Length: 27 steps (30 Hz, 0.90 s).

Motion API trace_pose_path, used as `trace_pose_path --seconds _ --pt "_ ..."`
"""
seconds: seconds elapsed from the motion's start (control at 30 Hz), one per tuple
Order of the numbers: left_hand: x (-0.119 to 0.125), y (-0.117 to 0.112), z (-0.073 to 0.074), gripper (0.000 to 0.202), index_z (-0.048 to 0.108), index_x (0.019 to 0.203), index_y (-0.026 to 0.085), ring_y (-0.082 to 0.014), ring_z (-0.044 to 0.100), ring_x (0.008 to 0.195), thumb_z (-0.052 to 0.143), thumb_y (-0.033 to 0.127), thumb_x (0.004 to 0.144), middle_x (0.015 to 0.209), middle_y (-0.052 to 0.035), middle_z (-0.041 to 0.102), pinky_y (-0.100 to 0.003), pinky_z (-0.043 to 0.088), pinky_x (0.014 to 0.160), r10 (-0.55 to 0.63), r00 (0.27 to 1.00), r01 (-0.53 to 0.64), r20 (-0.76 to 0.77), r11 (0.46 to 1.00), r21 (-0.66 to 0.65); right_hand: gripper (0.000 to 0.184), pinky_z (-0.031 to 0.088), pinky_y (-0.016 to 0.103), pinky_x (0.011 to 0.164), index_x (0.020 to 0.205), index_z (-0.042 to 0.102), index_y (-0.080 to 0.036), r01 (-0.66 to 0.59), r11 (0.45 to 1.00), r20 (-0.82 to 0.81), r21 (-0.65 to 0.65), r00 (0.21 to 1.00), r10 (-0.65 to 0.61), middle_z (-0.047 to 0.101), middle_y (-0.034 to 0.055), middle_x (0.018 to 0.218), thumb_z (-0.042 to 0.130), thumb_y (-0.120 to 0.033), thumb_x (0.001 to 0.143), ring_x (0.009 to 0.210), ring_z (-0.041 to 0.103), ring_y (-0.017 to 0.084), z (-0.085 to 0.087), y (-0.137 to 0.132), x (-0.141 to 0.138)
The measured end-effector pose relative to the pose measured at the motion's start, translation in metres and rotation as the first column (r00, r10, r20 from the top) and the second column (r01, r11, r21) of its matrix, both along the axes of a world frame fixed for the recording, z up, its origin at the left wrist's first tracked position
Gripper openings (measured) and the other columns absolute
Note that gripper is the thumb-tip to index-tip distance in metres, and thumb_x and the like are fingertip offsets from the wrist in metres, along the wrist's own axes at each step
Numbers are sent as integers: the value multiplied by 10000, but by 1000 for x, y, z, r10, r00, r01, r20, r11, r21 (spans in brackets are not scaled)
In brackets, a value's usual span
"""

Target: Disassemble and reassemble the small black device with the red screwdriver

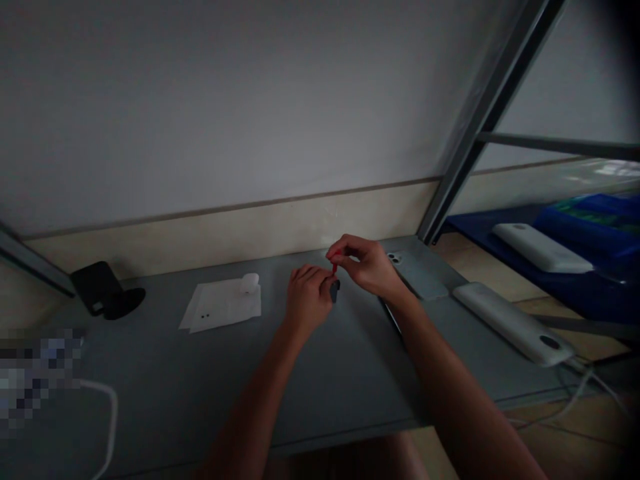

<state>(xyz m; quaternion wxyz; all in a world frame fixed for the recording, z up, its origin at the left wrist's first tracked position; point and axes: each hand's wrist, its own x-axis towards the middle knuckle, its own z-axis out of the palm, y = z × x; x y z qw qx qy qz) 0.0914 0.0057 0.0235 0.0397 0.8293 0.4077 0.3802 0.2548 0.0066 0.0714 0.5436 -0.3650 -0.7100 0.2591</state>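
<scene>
My left hand [307, 297] is closed around a small dark object [335, 290] just above the grey table [210, 393]. My right hand [365, 263] pinches a thin red tool [335, 265] and holds its tip down on that dark object. The two hands touch each other near the middle of the table's far side. To their left lies a white sheet of paper [223, 307] with two tiny dark specks [205, 315] on it and a small white piece [249, 283] at its far corner.
A black stand [105, 291] sits at the far left. A phone [417, 273] lies face down right of my hands, with a white power bank [513, 323] and cable beyond it. Another white power bank [540, 247] rests on blue fabric [595, 267]. A metal frame [480, 120] rises at right.
</scene>
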Motion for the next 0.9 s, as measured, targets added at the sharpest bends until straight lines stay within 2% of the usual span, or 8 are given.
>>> trace_pose_path --seconds 0.2,0.3,0.37,0.43,0.5,0.6,0.73,0.9 --pt "-21 -13 26 188 673 1107 205 -218 629 1059 526 195 989 1089 -52 735 -385 423 971 5 989 2 -145 999 46 95 529 313 727 902 720 -182 15 999 29 29 999 -16 711 36 818 652 -231 858 711 657 160 -2 0 1" --pt "-80 -31 38 214 666 1130 206 -240 619 1079 520 194 974 1117 -73 712 -384 445 962 305 935 -295 -181 952 78 129 529 320 722 939 713 -186 73 997 -19 37 997 -73 702 29 772 659 -283 874 700 664 169 -8 3 -2" --pt "-138 -43 37 236 687 1069 192 -259 634 991 479 171 960 1071 -91 704 -387 474 897 558 799 -556 -222 828 81 162 522 319 717 977 693 -191 100 994 -107 35 990 -96 686 25 763 621 -320 912 703 657 169 -11 6 -2" --pt "-196 -51 30 270 698 1070 166 -260 644 914 453 199 961 1065 -113 691 -388 495 860 654 693 -674 -305 737 50 214 503 308 685 1031 664 -199 105 994 -191 25 977 -99 657 13 741 532 -356 969 676 630 160 -13 9 -1" --pt "-242 -53 20 312 692 1123 165 -247 654 929 425 221 970 1096 -109 682 -370 504 882 595 707 -653 -381 757 -29 272 470 292 637 1050 655 -203 111 994 -150 11 983 -108 619 5 713 442 -367 1007 631 585 152 -14 10 1" --pt "-274 -50 7 347 683 1167 204 -240 657 1029 389 264 993 1175 -85 677 -356 493 948 476 761 -578 -441 806 -128 270 460 301 678 1019 700 -204 122 992 206 17 971 -123 650 39 819 490 -370 984 706 596 169 -16 8 0" --pt "-270 -43 4 352 690 1184 219 -265 658 1058 398 279 997 1218 -88 684 -375 483 964 397 761 -527 -513 840 -131 247 474 322 792 1039 734 -230 101 993 573 -53 818 -53 713 66 1025 680 -402 871 865 656 215 -22 6 -6" --pt "-265 -34 6 332 722 1100 214 -277 655 1064 413 273 994 1150 -99 714 -368 467 958 311 747 -475 -588 868 -144 293 470 298 760 1063 738 -241 149 981 609 -124 792 -44 759 50 956 594 -462 934 822 682 203 -31 11 -12"
